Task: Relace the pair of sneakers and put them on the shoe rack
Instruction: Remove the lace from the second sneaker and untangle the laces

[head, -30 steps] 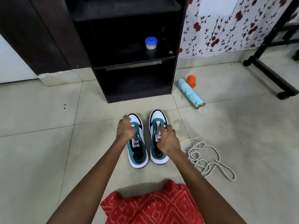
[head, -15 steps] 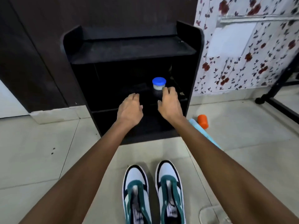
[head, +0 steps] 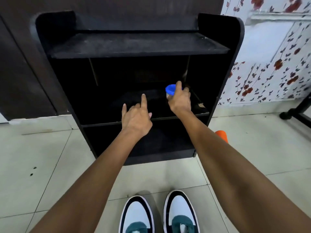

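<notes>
Head view: the right hand [head: 180,101] is wrapped around a small blue-lidded jar [head: 170,89], thumb up along the lid's left side and fingers curled round the far right. The jar stands on the right part of the middle shelf [head: 202,113] of the black shoe rack [head: 138,47]. The left hand [head: 136,116] grasps nothing. It hovers over the front edge of the same shelf with the index finger held straight and pointing into the rack.

Near the bottom edge, the left sneaker [head: 136,214] and the right sneaker [head: 180,209] sit side by side on the tiled floor [head: 42,157], well apart from both hands. Their long axes run near to far and their white toes point at the rack. Only the toes and a bit of teal tongue show, so I cannot tell whether laces are in. An orange cap [head: 222,134] lies on the floor just right of the rack.

My guess is the jar is being cleared to make room. The grip sits high, around the lid, so a loose lid or a slip could drop the jar onto the shelf or the sneakers below. If the jar only gets pushed back, the pair may not fit toe-first beside it.
</notes>
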